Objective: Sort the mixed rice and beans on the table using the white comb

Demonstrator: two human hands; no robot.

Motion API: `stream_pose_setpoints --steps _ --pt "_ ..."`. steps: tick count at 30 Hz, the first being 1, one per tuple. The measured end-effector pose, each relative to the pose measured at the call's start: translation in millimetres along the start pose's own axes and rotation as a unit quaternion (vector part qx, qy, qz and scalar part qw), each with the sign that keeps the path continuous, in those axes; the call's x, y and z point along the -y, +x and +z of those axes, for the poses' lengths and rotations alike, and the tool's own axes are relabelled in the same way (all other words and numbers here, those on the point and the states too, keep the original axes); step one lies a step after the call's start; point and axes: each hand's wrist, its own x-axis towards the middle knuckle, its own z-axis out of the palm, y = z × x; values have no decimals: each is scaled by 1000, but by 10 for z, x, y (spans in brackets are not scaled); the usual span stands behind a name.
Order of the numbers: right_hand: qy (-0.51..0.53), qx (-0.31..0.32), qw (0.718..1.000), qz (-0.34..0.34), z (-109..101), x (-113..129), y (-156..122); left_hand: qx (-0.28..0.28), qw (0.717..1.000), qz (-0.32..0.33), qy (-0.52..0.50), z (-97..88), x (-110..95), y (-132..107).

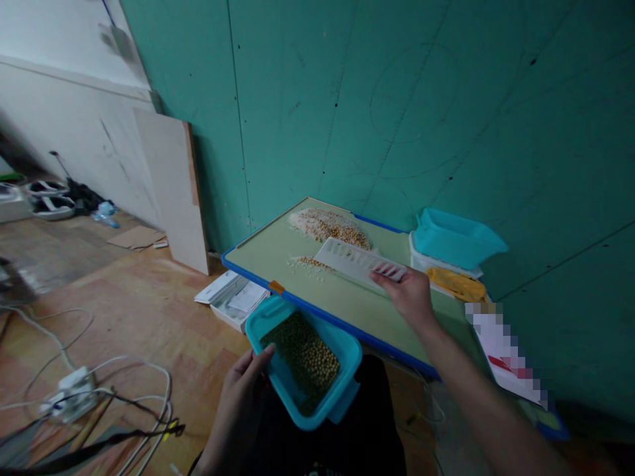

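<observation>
My left hand [248, 373] is closed on the near-left rim of a turquoise plastic basin [350, 347], thumb over the edge. Inside lie small dark green beans [285, 347] and pale yellow beans [320, 363]. The basin is just off the front edge of the table, above my lap. In my right hand [414, 297] is a white slotted plastic strip [347, 260], gripped at its right end. Its far end is over the tabletop at a small scatter of grains [310, 263]. Behind it lies a mixed heap of whitish grains and yellow beans [330, 225].
The green table [262, 254] has a blue edge and stands against a green wall. On its right are another turquoise basin [454, 238], a yellow cloth-like item [459, 284] and a pixelated sheet [508, 363]. Left on the floor are an open white box [235, 297] and cables around a power strip [74, 393].
</observation>
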Motion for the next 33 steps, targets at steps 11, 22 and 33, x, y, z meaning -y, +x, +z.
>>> stream_pose_setpoints --steps 11,22,33 --pt "91 54 992 63 446 -89 585 37 999 -1 27 25 40 -98" --pt "99 71 990 66 522 -159 561 -3 1000 -6 12 -49 66 -30" --pt "126 98 985 66 523 -129 541 -13 1000 5 25 -8 24 -42"
